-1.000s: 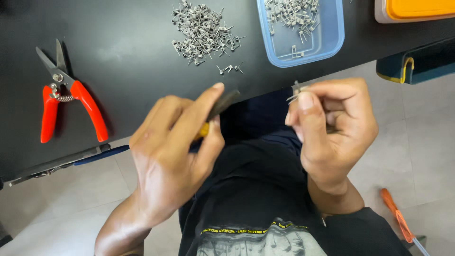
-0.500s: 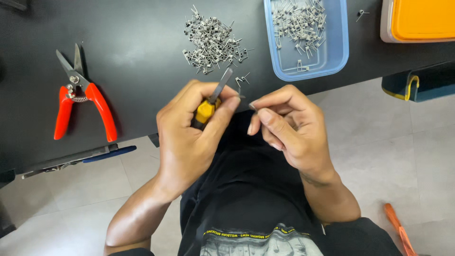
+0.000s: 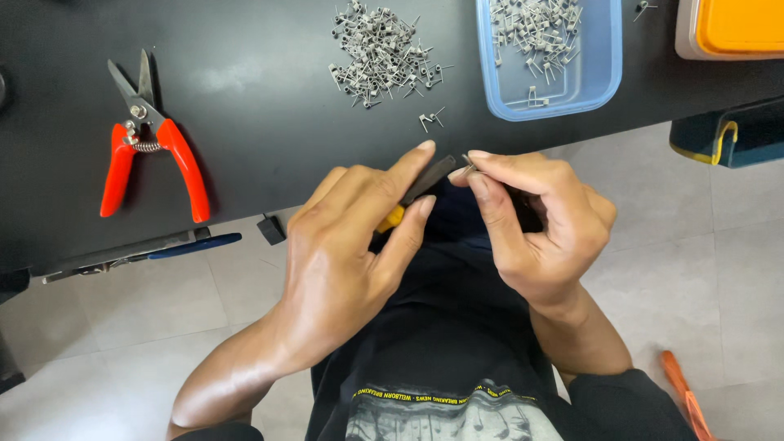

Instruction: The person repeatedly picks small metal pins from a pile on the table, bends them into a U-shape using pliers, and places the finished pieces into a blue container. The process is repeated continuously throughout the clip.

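Note:
My left hand (image 3: 351,237) grips a small plier-like tool with a yellow handle (image 3: 392,217) and dark jaws (image 3: 433,175). My right hand (image 3: 539,220) pinches a tiny metal wire piece (image 3: 469,163) at its fingertips, touching the tool's tip. Both hands hover just off the near edge of the black table (image 3: 261,73), above my lap. A loose heap of small grey metal pieces (image 3: 380,53) lies on the table beyond the hands. A blue plastic tray (image 3: 592,82) at the right holds more of them.
Red-handled snips (image 3: 151,151) lie at the table's left. A blue-handled tool (image 3: 139,253) lies along the near left edge. An orange-lidded box (image 3: 731,28) sits far right. A dark bag (image 3: 727,135) and an orange-handled tool (image 3: 682,396) rest on the grey tiled floor.
Both hands have drawn together and shifted slightly; the tool's tip now meets the wire piece in my right fingers, where a second ago the hands were apart.

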